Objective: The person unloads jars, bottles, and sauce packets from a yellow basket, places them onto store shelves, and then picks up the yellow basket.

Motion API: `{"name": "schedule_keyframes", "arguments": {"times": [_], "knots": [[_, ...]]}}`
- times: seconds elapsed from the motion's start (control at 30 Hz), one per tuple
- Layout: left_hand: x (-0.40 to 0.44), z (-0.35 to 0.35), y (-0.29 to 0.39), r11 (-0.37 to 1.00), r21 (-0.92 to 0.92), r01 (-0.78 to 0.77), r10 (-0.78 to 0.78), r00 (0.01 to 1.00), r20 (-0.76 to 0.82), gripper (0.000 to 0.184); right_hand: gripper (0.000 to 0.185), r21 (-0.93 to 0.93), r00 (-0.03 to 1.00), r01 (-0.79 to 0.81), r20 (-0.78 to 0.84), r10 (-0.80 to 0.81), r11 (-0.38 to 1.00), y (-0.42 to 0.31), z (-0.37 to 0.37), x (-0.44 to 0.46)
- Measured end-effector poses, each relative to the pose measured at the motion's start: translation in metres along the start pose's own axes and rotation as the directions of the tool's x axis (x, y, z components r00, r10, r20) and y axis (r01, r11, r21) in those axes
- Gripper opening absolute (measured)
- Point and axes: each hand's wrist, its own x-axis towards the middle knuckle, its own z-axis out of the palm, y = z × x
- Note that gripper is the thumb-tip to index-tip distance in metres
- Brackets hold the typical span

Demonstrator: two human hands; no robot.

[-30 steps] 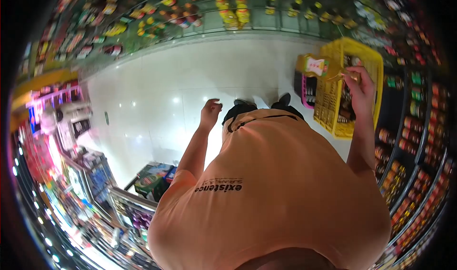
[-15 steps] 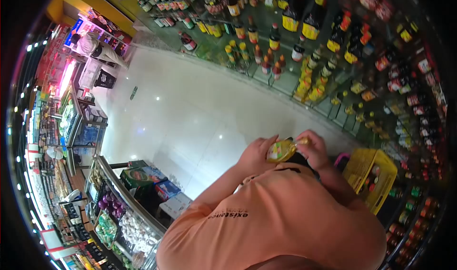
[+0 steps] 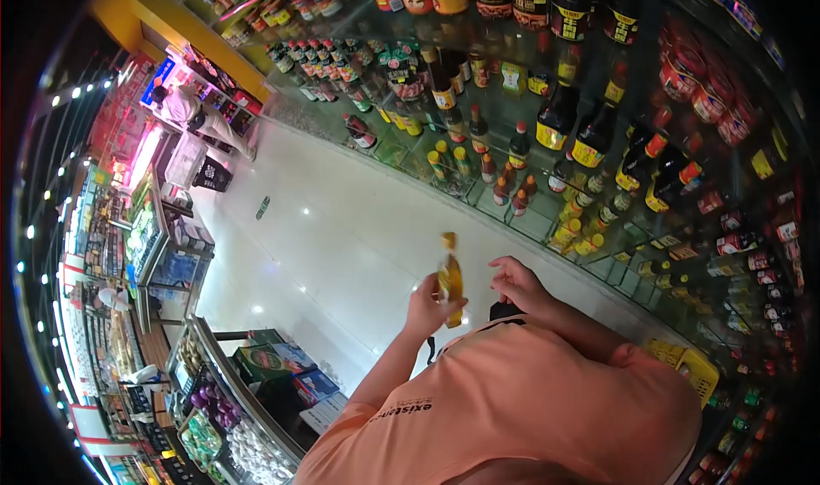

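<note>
Bottle (image 3: 450,282) of golden liquid (image 3: 455,273) fills the grip of the left hand (image 3: 433,309); the right hand (image 3: 518,283) has a loosely open grip.

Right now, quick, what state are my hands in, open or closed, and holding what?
Left hand: closed around a bottle of golden liquid.
Right hand: open, fingers loosely curled, holding nothing visible.

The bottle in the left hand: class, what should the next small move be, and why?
Probably carry the bottle towards the glass shelves. The left hand grips it low, leaving its neck clear; it is over the floor, away from the shelves where other bottles stand, and the empty right hand could steady it.
</note>
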Motion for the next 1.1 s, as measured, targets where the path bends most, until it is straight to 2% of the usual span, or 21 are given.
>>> {"name": "schedule_keyframes", "arguments": {"times": [0.03, 0.07, 0.13, 0.2, 0.3, 0.4, 0.53, 0.57, 0.6, 0.7, 0.73, 0.77, 0.8, 0.83, 0.87, 0.93, 1.0, 1.07, 1.1], "knots": [[0.02, -0.002, -0.003, 0.995, -0.098, 0.006, -0.011, 0.999, -0.043, 0.066, 0.034, -0.074, 1.0, -0.005, 0.018, 0.007, 0.997, 0.006, -0.014, 0.014], [0.04, -0.005, 0.001, 0.967, -0.254, -0.007, -0.006, 0.999, -0.052, 0.058, 0.034, -0.067, 1.0, -0.007, 0.015, 0.008, 0.998, 0.007, -0.028, 0.025], [0.087, -0.01, 0.004, 0.956, -0.276, -0.102, 0.074, 0.991, -0.11, 0.054, 0.03, -0.239, 0.999, -0.042, 0.007, 0.045, 0.97, 0.01, -0.055, 0.044], [0.132, -0.013, 0.019, 0.939, -0.288, -0.187, 0.159, 0.98, -0.118, 0.057, 0.027, -0.247, 0.997, -0.01, -0.079, -0.01, 0.969, 0.026, -0.08, 0.054], [0.2, -0.011, 0.055, 0.905, -0.353, -0.237, 0.24, 0.97, -0.036, 0.062, 0.026, -0.186, 0.985, -0.054, -0.173, 0.021, 0.981, 0.028, -0.103, 0.052], [0.261, 0.003, 0.1, 0.882, -0.31, -0.355, 0.334, 0.935, -0.12, 0.061, 0.025, -0.192, 0.954, -0.059, -0.3, -0.001, 0.98, 0.042, -0.119, 0.04], [0.335, 0.032, 0.142, 0.875, -0.214, -0.434, 0.403, 0.898, -0.176, 0.068, 0.025, -0.148, 0.86, -0.161, -0.507, 0.065, 0.976, 0.055, -0.119, 0.022], [0.352, 0.038, 0.151, 0.861, -0.176, -0.477, 0.44, 0.873, -0.21, 0.07, 0.025, -0.128, 0.831, -0.159, -0.552, 0.063, 0.979, 0.057, -0.118, 0.019], [0.364, 0.043, 0.161, 0.86, -0.183, -0.477, 0.447, 0.876, -0.179, 0.07, 0.025, -0.106, 0.801, -0.16, -0.595, 0.067, 0.981, 0.061, -0.114, 0.015], [0.403, 0.062, 0.181, 0.832, -0.123, -0.541, 0.48, 0.813, -0.33, 0.075, 0.023, -0.059, 0.703, -0.183, -0.705, 0.089, 0.981, 0.083, -0.101, 0.016], [0.418, 0.068, 0.18, 0.825, -0.131, -0.55, 0.496, 0.815, -0.299, 0.075, 0.021, -0.031, 0.656, -0.186, -0.748, 0.101, 0.982, 0.088, -0.095, 0.018], [0.427, 0.069, 0.183, 0.834, -0.081, -0.546, 0.51, 0.818, -0.267, 0.076, 0.021, 0.121, 0.618, -0.125, -0.767, 0.172, 0.985, 0.07, -0.082, 0.018], [0.436, 0.072, 0.188, 0.839, -0.031, -0.543, 0.522, 0.82, -0.237, 0.077, 0.021, 0.136, 0.592, -0.119, -0.785, 0.18, 0.984, 0.068, -0.074, 0.018], [0.447, 0.076, 0.195, 0.697, -0.191, -0.691, 0.64, 0.72, -0.27, 0.078, 0.02, 0.174, 0.57, -0.089, -0.798, 0.193, 0.981, 0.068, -0.067, 0.019], [0.453, 0.08, 0.197, 0.689, -0.208, -0.694, 0.651, 0.719, -0.244, 0.078, 0.02, 0.209, 0.55, -0.059, -0.81, 0.206, 0.976, 0.068, -0.06, 0.019], [0.462, 0.086, 0.194, 0.734, 0.073, -0.675, 0.661, 0.686, -0.302, 0.082, 0.02, 0.193, 0.494, -0.07, -0.846, 0.203, 0.979, 0.07, -0.049, 0.023], [0.464, 0.091, 0.197, 0.73, 0.083, -0.678, 0.672, 0.69, -0.268, 0.086, 0.02, 0.184, 0.443, -0.087, -0.873, 0.203, 0.979, 0.073, -0.035, 0.024], [0.473, 0.102, 0.192, 0.67, 0.084, -0.738, 0.711, 0.604, -0.359, 0.087, 0.021, 0.24, 0.388, -0.07, -0.888, 0.248, 0.968, 0.073, -0.025, 0.025], [0.477, 0.105, 0.189, 0.678, 0.127, -0.724, 0.713, 0.605, -0.354, 0.088, 0.021, 0.254, 0.37, -0.063, -0.892, 0.259, 0.965, 0.073, -0.02, 0.024]]}}
